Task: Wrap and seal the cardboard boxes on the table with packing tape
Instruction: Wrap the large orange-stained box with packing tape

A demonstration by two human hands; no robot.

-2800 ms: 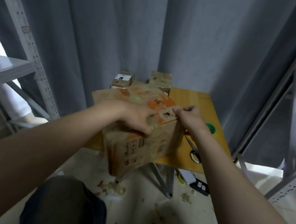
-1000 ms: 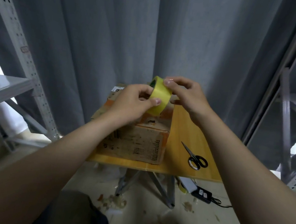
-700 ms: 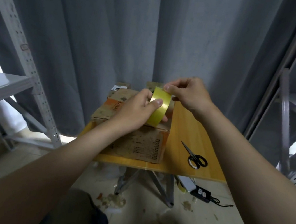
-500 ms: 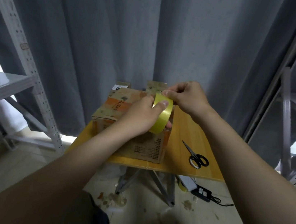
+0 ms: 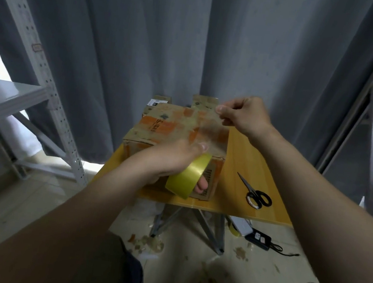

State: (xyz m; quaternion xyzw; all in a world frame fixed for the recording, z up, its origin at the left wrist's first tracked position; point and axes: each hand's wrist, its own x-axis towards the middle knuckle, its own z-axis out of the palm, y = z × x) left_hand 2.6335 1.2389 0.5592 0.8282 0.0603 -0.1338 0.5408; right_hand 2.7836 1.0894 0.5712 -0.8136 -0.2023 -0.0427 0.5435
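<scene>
A worn cardboard box (image 5: pixel 170 127) with orange patches sits on the small yellow table (image 5: pixel 245 158). My left hand (image 5: pixel 169 158) grips a yellow roll of packing tape (image 5: pixel 188 176) in front of the box's near face. My right hand (image 5: pixel 243 116) pinches the free end of the tape above the box's far right corner. A clear strip of tape (image 5: pixel 208 132) stretches between the two hands over the box's top.
Black scissors (image 5: pixel 254 193) lie on the table right of the box. Two small boxes (image 5: pixel 204 101) stand behind it against the grey curtain. Metal shelving stands on both sides. A black adapter with a cable (image 5: pixel 260 239) and scraps lie on the floor.
The box was set down on the table and the tape roll picked up. Since then my left hand has drawn the roll down and toward me while my right hand holds the end, lengthening the strip.
</scene>
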